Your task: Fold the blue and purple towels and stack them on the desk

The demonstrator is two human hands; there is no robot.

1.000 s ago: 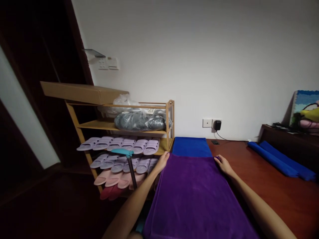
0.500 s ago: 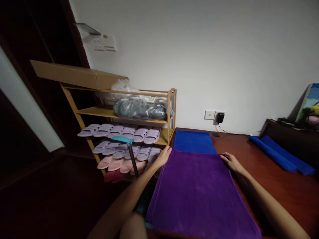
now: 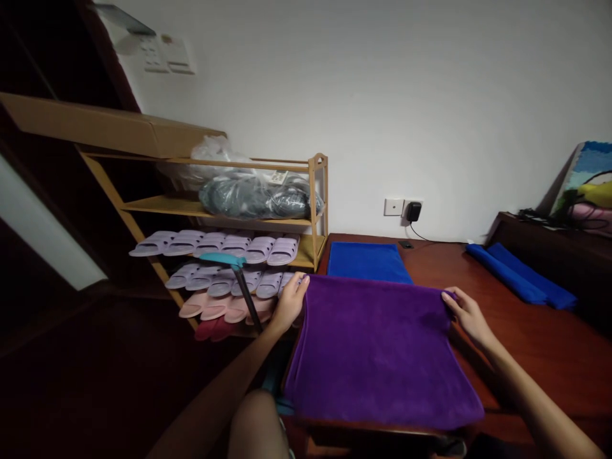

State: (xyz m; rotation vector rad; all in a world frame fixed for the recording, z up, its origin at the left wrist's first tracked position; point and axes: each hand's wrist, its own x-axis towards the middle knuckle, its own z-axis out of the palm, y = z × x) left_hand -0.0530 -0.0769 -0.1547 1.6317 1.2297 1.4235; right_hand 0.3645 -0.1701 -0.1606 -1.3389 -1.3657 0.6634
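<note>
A purple towel [image 3: 377,350], folded in layers, is stretched between my two hands above the front of the reddish wooden tabletop. My left hand [image 3: 291,299] pinches its far left corner. At the far right corner, my right hand [image 3: 468,312] grips the edge between thumb and fingers. The towel's near edge hangs by the front of the table and looks blurred. Just beyond the purple cloth, a blue towel [image 3: 366,260] lies flat, its near part covered from view.
Left of the table stands a wooden shoe rack [image 3: 318,204] with rows of slippers [image 3: 282,250], bagged goods and a cardboard box [image 3: 119,131]. A teal-topped handle [image 3: 222,259] rises before it. Folded blue towels [image 3: 521,274] lie at right. A black adapter [image 3: 414,211] is plugged into the wall.
My hands have moved apart and nearer to me, pulling the purple towel's far edge wider. Its near edge has lifted, showing the table front. The camera view has shifted a little.
</note>
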